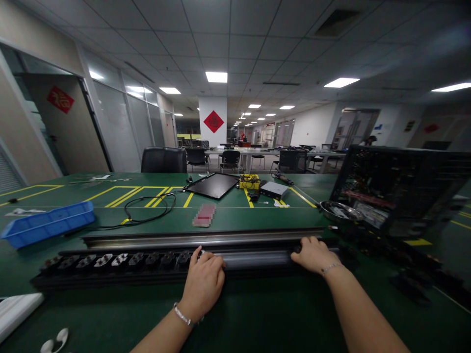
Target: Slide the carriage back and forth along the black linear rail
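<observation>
A long black power strip housing lies across the table in front of me. Its left half holds a row of socket modules, mostly black with a few paler ones; the channel to the right looks smooth and bare. My left hand is closed with its fingertips on a socket module at the right end of the row, which the fingers mostly cover. My right hand curls over the right part of the housing, thumb toward the left; its fingertips are partly hidden. Behind the housing lies a second long metal rail, parallel to it.
A blue plastic bin stands at left, beside a black cable. Farther back lie a flat black screen panel, a yellow box and a grey device. At right are a metal bowl and an open computer case.
</observation>
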Demonstrator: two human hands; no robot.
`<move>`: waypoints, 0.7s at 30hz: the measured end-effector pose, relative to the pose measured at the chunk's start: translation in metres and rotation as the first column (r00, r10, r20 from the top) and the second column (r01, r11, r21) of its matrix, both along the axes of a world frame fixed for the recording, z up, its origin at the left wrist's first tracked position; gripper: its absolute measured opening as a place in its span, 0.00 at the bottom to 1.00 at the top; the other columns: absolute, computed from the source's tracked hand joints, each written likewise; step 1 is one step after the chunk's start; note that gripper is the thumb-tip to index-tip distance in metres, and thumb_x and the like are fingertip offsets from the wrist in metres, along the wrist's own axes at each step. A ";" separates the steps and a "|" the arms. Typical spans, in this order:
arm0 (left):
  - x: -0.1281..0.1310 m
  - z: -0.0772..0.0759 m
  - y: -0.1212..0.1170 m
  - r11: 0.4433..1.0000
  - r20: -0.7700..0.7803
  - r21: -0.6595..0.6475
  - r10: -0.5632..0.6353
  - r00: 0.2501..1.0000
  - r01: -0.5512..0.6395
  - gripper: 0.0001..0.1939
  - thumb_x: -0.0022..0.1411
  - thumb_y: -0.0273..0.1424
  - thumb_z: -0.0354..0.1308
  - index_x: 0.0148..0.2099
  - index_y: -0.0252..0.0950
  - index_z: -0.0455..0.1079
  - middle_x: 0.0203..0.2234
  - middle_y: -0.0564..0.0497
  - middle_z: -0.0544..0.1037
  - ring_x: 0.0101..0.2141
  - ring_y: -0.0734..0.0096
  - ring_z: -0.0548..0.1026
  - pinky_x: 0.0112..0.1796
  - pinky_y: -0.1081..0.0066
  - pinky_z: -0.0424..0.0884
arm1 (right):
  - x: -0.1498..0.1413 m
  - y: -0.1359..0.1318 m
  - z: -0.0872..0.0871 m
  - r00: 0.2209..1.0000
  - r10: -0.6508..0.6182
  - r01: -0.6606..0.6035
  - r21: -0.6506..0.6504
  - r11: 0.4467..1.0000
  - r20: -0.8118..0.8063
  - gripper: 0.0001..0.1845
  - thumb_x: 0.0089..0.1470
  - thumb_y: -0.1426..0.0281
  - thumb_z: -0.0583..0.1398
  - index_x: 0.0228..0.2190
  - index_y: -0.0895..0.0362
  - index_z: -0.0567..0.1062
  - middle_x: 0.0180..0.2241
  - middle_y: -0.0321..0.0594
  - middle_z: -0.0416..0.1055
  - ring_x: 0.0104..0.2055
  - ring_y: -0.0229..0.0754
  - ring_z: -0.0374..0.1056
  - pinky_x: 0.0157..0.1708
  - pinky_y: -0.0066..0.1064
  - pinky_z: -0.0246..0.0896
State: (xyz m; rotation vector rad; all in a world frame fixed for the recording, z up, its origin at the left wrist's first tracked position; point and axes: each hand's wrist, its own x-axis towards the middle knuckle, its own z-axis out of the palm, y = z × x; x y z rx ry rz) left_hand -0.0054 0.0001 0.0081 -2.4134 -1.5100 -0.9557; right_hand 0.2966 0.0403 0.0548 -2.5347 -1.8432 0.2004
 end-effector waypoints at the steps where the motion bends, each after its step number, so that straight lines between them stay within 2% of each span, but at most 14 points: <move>1: 0.000 0.000 0.000 1.000 -0.002 -0.003 0.001 1.000 -0.001 0.11 0.57 0.23 0.46 0.31 0.41 0.68 0.27 0.53 0.76 0.36 0.66 0.72 0.56 0.48 0.54 | 0.000 0.000 0.000 1.000 -0.002 0.002 0.001 1.000 0.003 0.30 0.46 0.56 0.54 0.48 0.61 0.67 0.52 0.56 0.60 0.56 0.59 0.56 0.48 0.48 0.56; 4: 0.000 -0.001 0.001 1.000 -0.009 -0.016 0.005 1.000 -0.005 0.11 0.57 0.23 0.46 0.31 0.41 0.68 0.27 0.54 0.76 0.36 0.66 0.72 0.56 0.49 0.54 | 0.000 -0.001 -0.001 1.000 -0.002 0.002 0.006 1.000 0.004 0.30 0.46 0.56 0.53 0.48 0.60 0.67 0.53 0.55 0.60 0.57 0.59 0.54 0.49 0.50 0.53; 9: 0.000 -0.001 0.001 1.000 0.004 -0.014 -0.004 1.000 0.004 0.11 0.58 0.23 0.46 0.32 0.41 0.68 0.28 0.53 0.76 0.37 0.67 0.72 0.56 0.49 0.53 | 0.004 -0.004 -0.004 0.999 0.030 -0.030 0.026 0.999 -0.017 0.28 0.47 0.55 0.52 0.46 0.59 0.67 0.51 0.54 0.63 0.54 0.57 0.60 0.50 0.50 0.52; 15: 0.000 -0.001 0.001 1.000 0.000 -0.011 -0.005 1.000 0.005 0.11 0.58 0.23 0.46 0.32 0.41 0.68 0.28 0.54 0.76 0.37 0.67 0.72 0.56 0.48 0.53 | 0.012 -0.016 -0.020 0.995 0.053 -0.040 0.142 0.989 -0.089 0.31 0.50 0.50 0.50 0.48 0.57 0.66 0.54 0.51 0.60 0.56 0.54 0.59 0.54 0.50 0.48; 21: -0.001 -0.001 0.001 1.000 -0.008 0.004 -0.006 1.000 0.006 0.10 0.58 0.23 0.47 0.32 0.41 0.67 0.29 0.54 0.76 0.37 0.66 0.72 0.56 0.49 0.53 | 0.009 -0.021 -0.033 0.997 0.021 0.001 0.270 0.963 -0.078 0.28 0.51 0.53 0.50 0.48 0.57 0.66 0.54 0.50 0.61 0.57 0.53 0.57 0.57 0.52 0.40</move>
